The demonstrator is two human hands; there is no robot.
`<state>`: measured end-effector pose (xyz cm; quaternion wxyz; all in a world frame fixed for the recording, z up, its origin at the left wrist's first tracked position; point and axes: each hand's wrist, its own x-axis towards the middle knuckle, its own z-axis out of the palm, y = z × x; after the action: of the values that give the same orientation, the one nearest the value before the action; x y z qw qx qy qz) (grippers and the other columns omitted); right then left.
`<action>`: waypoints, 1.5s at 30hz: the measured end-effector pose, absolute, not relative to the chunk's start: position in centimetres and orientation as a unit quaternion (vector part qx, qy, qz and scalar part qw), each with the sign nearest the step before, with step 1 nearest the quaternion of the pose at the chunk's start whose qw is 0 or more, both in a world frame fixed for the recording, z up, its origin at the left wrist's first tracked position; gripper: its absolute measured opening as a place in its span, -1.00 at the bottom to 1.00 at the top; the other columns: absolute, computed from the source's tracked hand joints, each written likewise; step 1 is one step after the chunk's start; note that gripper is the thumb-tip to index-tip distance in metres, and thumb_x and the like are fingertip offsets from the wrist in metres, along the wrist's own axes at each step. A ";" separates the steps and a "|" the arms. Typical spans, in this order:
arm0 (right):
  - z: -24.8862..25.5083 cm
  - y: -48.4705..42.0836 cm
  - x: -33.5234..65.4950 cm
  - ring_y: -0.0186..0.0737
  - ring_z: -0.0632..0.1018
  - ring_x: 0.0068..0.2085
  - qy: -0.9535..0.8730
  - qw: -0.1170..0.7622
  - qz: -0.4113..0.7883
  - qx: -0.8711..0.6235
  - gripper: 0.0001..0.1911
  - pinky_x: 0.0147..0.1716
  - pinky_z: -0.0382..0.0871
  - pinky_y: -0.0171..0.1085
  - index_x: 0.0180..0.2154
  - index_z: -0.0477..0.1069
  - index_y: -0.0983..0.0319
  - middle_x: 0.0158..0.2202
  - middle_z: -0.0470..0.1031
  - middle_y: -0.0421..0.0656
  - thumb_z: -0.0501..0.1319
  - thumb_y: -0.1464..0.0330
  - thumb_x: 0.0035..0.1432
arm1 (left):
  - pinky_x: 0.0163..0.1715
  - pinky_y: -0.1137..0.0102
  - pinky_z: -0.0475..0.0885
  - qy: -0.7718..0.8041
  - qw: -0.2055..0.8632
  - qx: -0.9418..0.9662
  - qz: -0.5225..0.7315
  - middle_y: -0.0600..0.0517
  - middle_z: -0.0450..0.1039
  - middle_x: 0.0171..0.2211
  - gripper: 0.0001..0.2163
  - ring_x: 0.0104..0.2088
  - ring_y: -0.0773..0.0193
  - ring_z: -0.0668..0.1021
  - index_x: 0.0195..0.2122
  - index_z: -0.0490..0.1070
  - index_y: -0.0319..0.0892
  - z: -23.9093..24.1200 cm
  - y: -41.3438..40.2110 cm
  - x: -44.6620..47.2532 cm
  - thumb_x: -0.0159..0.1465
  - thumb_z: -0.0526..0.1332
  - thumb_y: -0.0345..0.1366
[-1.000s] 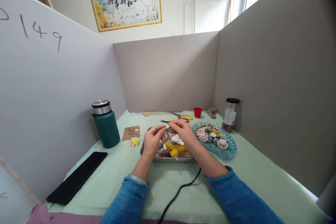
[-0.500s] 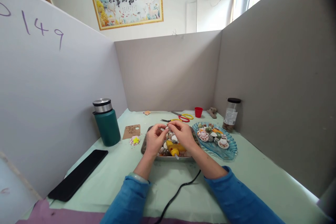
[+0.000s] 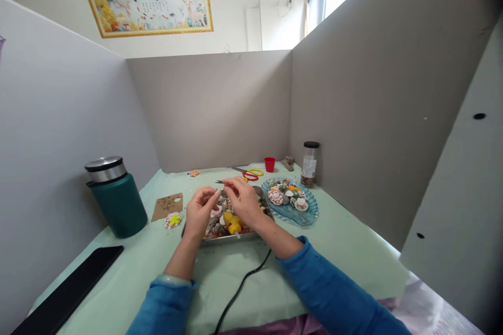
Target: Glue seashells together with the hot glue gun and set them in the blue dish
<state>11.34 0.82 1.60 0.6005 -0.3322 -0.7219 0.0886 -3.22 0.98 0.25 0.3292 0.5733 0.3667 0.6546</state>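
Observation:
My left hand point(image 3: 199, 213) is above the left part of a metal tray point(image 3: 236, 238), thumb and fingertips pinched around a tiny pale piece too small to name. Close by on the right, my right hand point(image 3: 245, 203) has its fingers bent together, and anything between their tips is hidden. Below both hands a yellow glue gun point(image 3: 232, 222) lies on the shells point(image 3: 215, 227) that fill the tray, its nozzle toward me. A black cord point(image 3: 245, 276) runs from near the tray to the front edge.
Right of the tray, a blue glass plate point(image 3: 310, 214) holds shells. Behind are scissors point(image 3: 251, 174), a red cup point(image 3: 269, 164) and a black-lidded jar point(image 3: 309, 165). Leftward are a shell disc point(image 3: 173, 220), brown card point(image 3: 168, 206), green bottle point(image 3: 118, 201) and black slab point(image 3: 74, 288).
My view has swung to the right, so everything sits further left in it. The fingertips of my two hands, close together before, are now slightly apart.

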 end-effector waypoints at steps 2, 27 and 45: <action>1.6 0.8 11.3 -0.26 0.48 -0.25 -0.727 0.591 0.093 -0.337 -0.80 -0.19 0.34 -0.29 -0.18 0.48 0.23 -0.22 0.50 -0.11 0.10 0.43 0.23 | -0.54 0.48 0.36 0.357 0.382 0.534 0.664 0.11 0.37 -0.38 -0.70 -0.60 0.48 0.38 -0.35 0.41 -0.21 0.4 1.0 -3.4 -0.02 0.40 -0.16; 1.8 1.5 11.5 -0.35 0.44 -0.44 -0.676 0.569 0.309 -0.353 -0.89 -0.42 0.30 -0.38 -0.36 0.45 0.24 -0.46 0.48 -0.25 0.19 0.34 0.10 | -0.52 0.45 0.37 0.372 0.389 0.589 0.603 0.10 0.44 -0.42 -0.56 -0.59 0.41 0.43 -0.17 0.33 -0.22 1.2 0.3 -3.2 0.00 0.39 -0.12; 2.4 4.5 31.1 -0.24 0.53 -0.34 -0.583 0.477 0.083 -0.652 -0.79 -0.34 0.34 -0.32 -0.32 0.51 0.27 -0.35 0.57 -0.11 0.21 0.28 0.07 | -0.52 0.42 0.39 0.406 0.375 0.574 0.604 -0.02 0.52 -0.37 -0.53 -0.59 0.39 0.42 -0.15 0.38 -0.25 1.2 0.2 -3.2 0.03 0.34 -0.02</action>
<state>31.14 4.51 2.41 0.4768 -0.6523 -0.5833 0.0831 -3.19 0.18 1.23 0.3751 0.5744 0.4057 0.6040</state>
